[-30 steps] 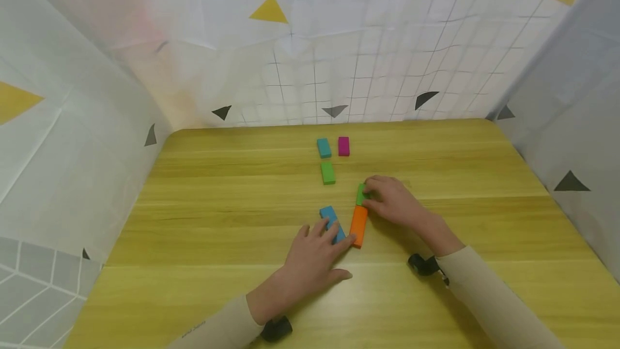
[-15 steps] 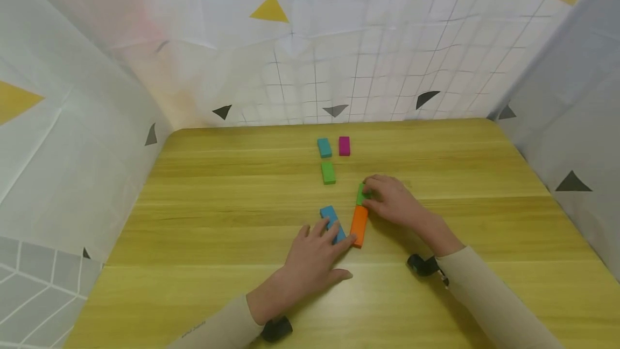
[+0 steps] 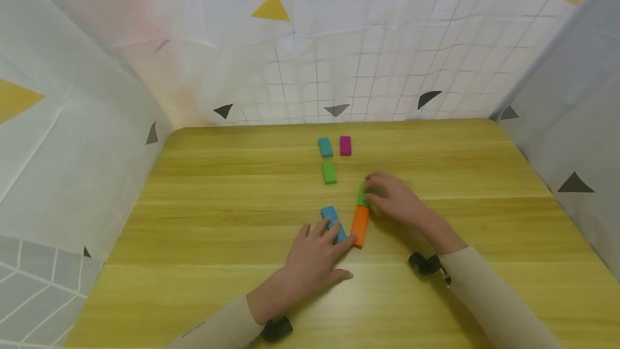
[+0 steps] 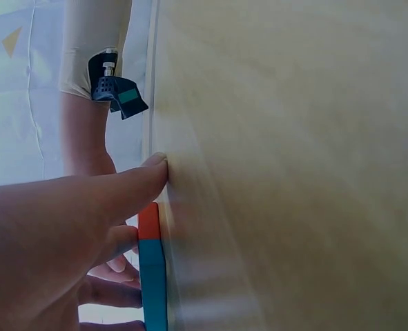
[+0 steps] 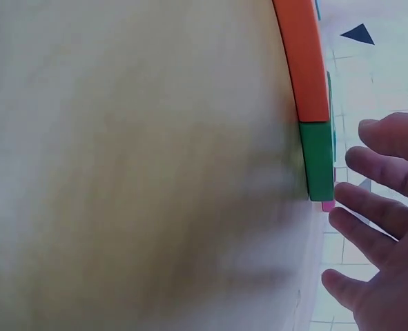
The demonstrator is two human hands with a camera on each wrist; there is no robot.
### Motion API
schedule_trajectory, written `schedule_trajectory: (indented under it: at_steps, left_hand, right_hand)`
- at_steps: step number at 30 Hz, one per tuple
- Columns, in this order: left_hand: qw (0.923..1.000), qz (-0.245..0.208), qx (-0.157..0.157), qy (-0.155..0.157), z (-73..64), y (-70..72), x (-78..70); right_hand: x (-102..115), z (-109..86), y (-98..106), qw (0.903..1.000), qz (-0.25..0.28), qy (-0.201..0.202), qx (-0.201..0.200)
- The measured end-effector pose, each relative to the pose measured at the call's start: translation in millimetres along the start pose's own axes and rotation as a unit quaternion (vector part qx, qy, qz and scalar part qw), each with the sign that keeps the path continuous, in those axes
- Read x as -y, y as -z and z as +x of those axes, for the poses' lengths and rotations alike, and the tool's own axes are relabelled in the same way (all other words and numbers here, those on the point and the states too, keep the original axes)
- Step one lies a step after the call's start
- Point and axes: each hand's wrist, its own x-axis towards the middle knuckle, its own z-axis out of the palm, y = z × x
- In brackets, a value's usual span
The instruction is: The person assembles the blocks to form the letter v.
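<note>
My left hand (image 3: 310, 260) lies spread, fingertips on the blue block (image 3: 330, 213) and one finger at the near end of the orange block (image 3: 360, 227). In the left wrist view its thumb points out over the table, apart from the blocks. A green block (image 3: 362, 196) continues the orange one end to end, forming a row; the blue block slants beside it. My right hand (image 3: 399, 201) hovers over the green block, partly covering it. In the right wrist view the fingers (image 5: 373, 200) are extended and spread just above the green block (image 5: 319, 162), holding nothing.
Farther back lie another green block (image 3: 329, 173), a teal block (image 3: 325, 147) and a magenta block (image 3: 345, 146). The wooden table (image 3: 218, 193) meets white patterned sheets (image 3: 397, 42) at its back and sides.
My right hand has lifted slightly and its fingers have loosened from the green block in the row. The left hand has stayed in place on the blue and orange blocks.
</note>
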Motion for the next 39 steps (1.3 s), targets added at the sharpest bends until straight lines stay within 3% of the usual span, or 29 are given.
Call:
schedule_trajectory:
  at_steps: [13, 21, 33, 39]
  left_hand:
    - [0.9999, -0.012, -0.008, 0.001, -0.9, 2.6, 0.9]
    - [0.9999, -0.006, -0.009, 0.003, -0.6, 1.3, 0.6]
    - [0.9999, -0.002, -0.017, -0.002, -1.8, 2.2, 2.7]
    - [1.0, -0.007, -0.004, -0.002, -0.8, 2.5, 2.9]
  right_hand:
    - [-6.2, 15.7, 3.3, 0.9998, 0.018, 0.002, -0.009]
    - [-15.1, 35.7, 9.2, 0.9989, 0.031, -0.001, -0.034]
    - [-22.8, 60.5, 12.5, 1.0, -0.005, 0.001, 0.001]
    - [-20.5, 66.2, 13.8, 0.9998, -0.019, 0.004, 0.01]
